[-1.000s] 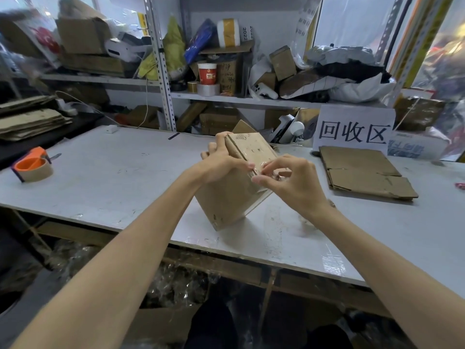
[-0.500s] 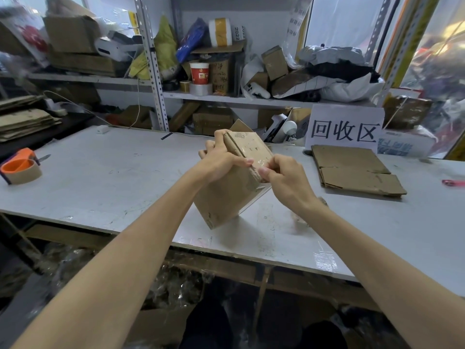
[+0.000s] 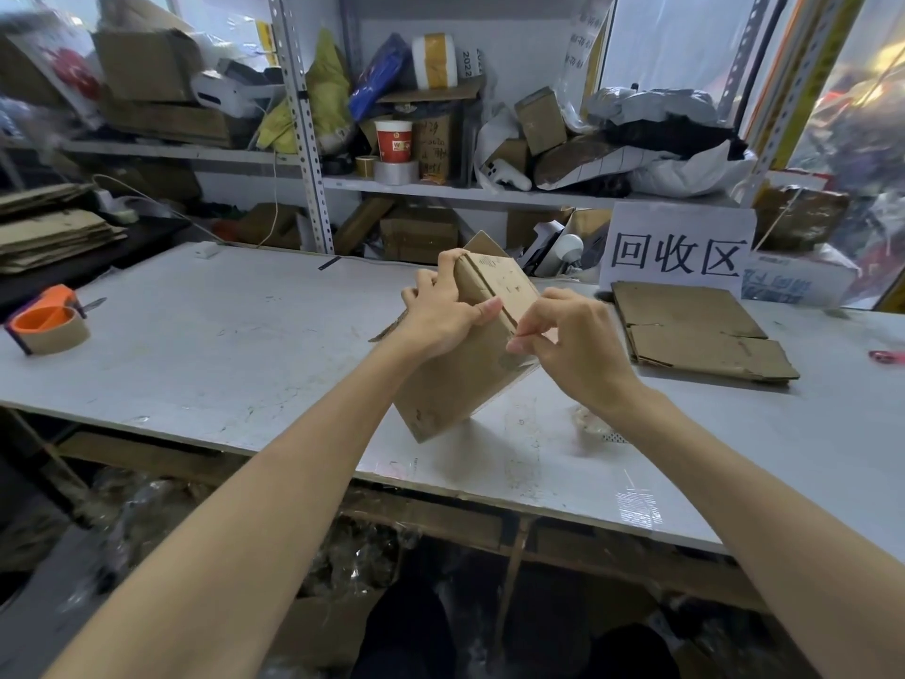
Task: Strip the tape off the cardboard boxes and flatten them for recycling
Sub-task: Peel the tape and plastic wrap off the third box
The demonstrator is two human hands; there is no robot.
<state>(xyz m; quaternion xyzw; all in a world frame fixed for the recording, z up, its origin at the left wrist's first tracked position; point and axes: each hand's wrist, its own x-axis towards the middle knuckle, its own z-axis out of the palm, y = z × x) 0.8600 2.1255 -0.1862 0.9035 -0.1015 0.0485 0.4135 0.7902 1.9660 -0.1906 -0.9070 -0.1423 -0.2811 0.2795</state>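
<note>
Left hand (image 3: pixel 438 313) is gripping the cardboard box (image 3: pixel 455 384), which is standing tilted on the counter (image 3: pixel 196 335). Right hand (image 3: pixel 575 347) is pinching at its top seam. Tape-stripping is apparently under way, and the next move calls for a steady peel along the seam.

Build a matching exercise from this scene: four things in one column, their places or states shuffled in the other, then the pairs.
Column A
1. cardboard box
2. tape dispenser
3. flattened cardboard
4. red paper cup

Column B
a. on the shelf
b. tilted up on a lower edge on the table
c. lying flat in front of the sign
d. near the table's left end

Pairs: 1-b; 2-d; 3-c; 4-a
</note>
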